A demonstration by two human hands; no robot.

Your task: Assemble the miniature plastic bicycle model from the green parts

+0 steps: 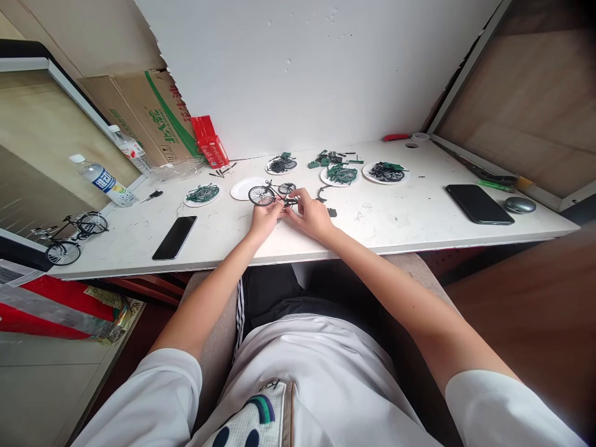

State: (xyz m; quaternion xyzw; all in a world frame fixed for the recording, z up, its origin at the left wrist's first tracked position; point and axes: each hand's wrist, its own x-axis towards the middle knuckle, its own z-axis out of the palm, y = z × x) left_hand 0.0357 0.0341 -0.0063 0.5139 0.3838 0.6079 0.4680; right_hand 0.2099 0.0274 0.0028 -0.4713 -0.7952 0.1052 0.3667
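A small model bicycle [272, 192] with spoked wheels stands on the white table [395, 217] in front of me. My left hand [265, 217] curls around its lower frame just behind the near wheel. My right hand [311, 214] pinches the bicycle's rear part from the right, fingers closed on it. Both hands meet at the model's middle. A small dark part [331, 212] lies just right of my right hand.
Paper plates with green and black parts [341, 175] [385, 172] [281, 165] [202, 194] sit behind the hands. Two phones [175, 237] [479, 203], a mouse [519, 204], two bottles [103, 180], a cardboard box [149, 115] and a finished model bicycle [69, 239] at the left edge.
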